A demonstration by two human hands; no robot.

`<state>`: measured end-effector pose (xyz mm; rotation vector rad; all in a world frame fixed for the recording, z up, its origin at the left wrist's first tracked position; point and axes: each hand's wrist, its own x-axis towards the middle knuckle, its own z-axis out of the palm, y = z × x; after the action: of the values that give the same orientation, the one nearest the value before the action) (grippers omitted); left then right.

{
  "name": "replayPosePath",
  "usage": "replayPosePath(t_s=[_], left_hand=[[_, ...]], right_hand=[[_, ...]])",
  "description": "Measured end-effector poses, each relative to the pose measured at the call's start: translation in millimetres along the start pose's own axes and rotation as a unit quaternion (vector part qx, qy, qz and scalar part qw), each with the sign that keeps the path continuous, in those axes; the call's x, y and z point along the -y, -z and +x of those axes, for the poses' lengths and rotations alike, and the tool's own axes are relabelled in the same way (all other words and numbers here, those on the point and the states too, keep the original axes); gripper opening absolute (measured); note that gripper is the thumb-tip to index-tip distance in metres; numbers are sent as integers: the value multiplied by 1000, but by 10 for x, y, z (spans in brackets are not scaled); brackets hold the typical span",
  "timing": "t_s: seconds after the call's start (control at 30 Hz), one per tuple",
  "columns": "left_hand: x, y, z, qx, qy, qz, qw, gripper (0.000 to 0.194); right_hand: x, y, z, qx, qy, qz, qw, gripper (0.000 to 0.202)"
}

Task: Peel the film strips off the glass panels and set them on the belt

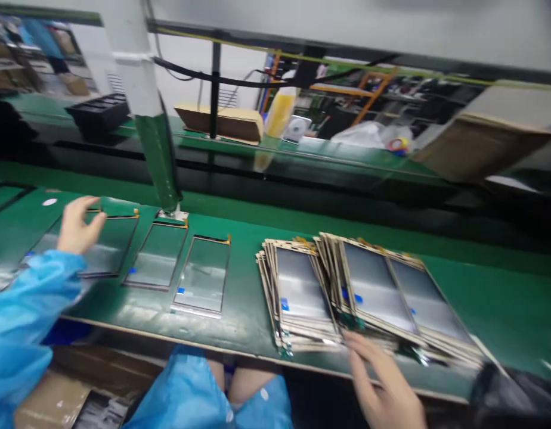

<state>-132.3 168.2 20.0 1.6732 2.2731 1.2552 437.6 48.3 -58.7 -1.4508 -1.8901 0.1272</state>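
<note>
My left hand (80, 225) hovers over a framed glass panel (110, 247) at the left, its thumb and fingers apart with nothing visible between them. Two more clear panels, one in the middle (157, 255) and one further right (204, 277), lie flat on the green table (244, 298), each with a blue tab. My right hand (383, 378) is at the table's front edge, fingers extended, just below a fanned stack of grey screens (302, 289). Beside that stack, two more stacks (378, 286) (432, 298) overlap. Whether its fingertips touch the stack cannot be made out.
A white and green post (154, 161) rises behind the panels. On the back shelf stand a black bin (96, 116), an open carton (219, 122), a yellow bottle (279, 113) and a brown box (481, 146). A dark bag (508, 396) sits at the front right.
</note>
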Motion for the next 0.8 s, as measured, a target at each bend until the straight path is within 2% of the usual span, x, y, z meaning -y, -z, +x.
replayPosePath(t_s=[0.1,0.13,0.17,0.23,0.3,0.37,0.5,0.67,0.8], left_hand=[[-919,-749,-569,174,-141,-69,972,44],[-1216,-1001,-794,241,-169,-82,952,42],[-1486,-1241,-1009,340,-164,-87,922,45],[-1912,-1646,-1369,393,-149,-84,904,50],[-2164,-1906,-1616,411,-125,-80,899,58],[-2258,-2006,-1787,416,-102,-79,900,65],[-2199,-1908,-2051,422,-85,-92,898,70],[-2101,-1804,-2287,404,-20,-222,887,68],[-2051,-1849,-2380,396,37,-301,867,70]], right_hand=[[124,-288,215,10,20,-45,999,26],[156,-383,284,15,14,-60,998,29],[181,-466,332,20,2,-75,997,33],[209,-585,357,20,-32,-88,995,40],[215,-646,310,13,-61,-73,995,44],[217,-669,247,3,-83,-45,995,45],[286,-667,219,-20,-108,3,994,42],[380,-628,258,-16,-90,23,996,36],[265,-579,90,-38,-145,83,985,42]])
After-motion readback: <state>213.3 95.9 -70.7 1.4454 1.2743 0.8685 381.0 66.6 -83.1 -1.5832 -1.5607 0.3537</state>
